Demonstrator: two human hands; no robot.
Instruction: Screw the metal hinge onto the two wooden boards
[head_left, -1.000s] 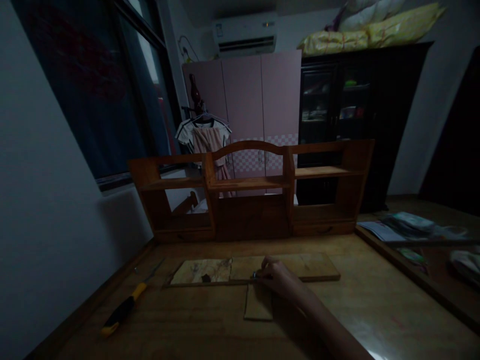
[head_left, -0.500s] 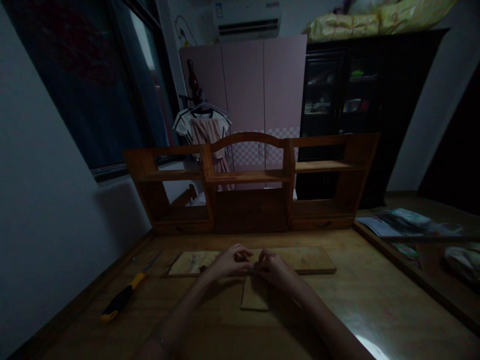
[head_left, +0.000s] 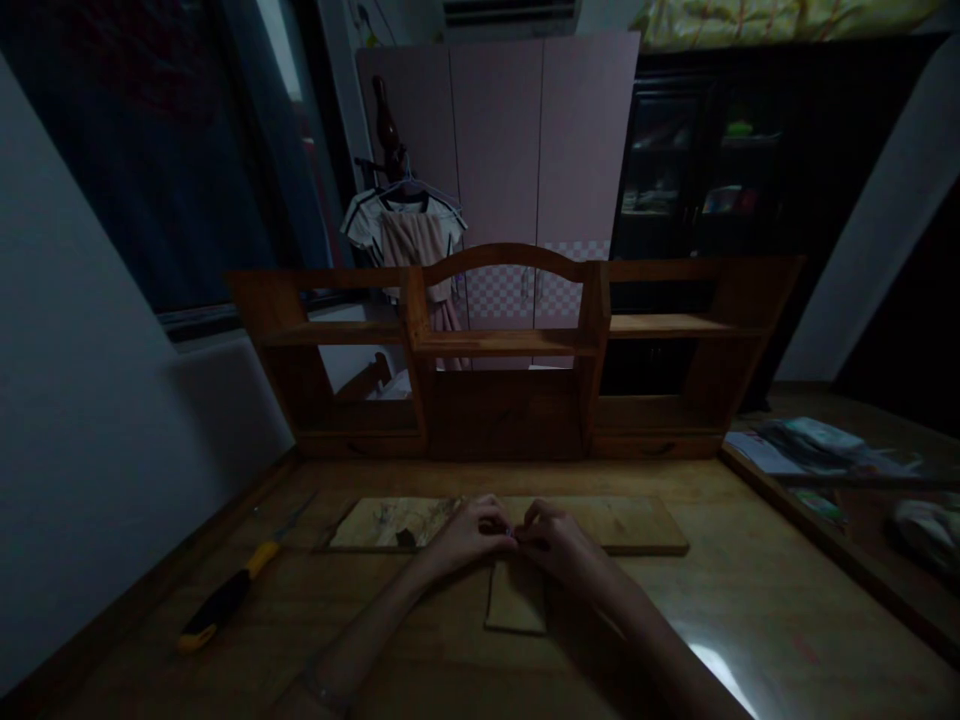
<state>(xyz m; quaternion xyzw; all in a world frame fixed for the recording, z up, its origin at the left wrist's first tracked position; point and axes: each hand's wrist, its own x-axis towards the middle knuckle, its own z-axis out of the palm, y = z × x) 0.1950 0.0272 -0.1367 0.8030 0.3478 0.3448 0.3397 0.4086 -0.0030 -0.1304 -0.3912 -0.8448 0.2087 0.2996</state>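
Both my hands meet over the middle of a long wooden board (head_left: 630, 525) lying flat on the desk. My left hand (head_left: 469, 535) and my right hand (head_left: 559, 545) have their fingers pinched together around something small and shiny I cannot make out. A short wooden piece (head_left: 516, 605) lies just below the hands, at a right angle to the board. The light is dim.
A yellow and black screwdriver (head_left: 217, 605) lies on the desk at the left. A wooden desk shelf (head_left: 510, 345) stands behind the board. Papers and bags (head_left: 817, 445) lie on a second table at the right. A grey wall (head_left: 90, 450) borders the left.
My left hand came into view and joined my right hand at the board's middle. The camera has tilted down a little and moved closer.
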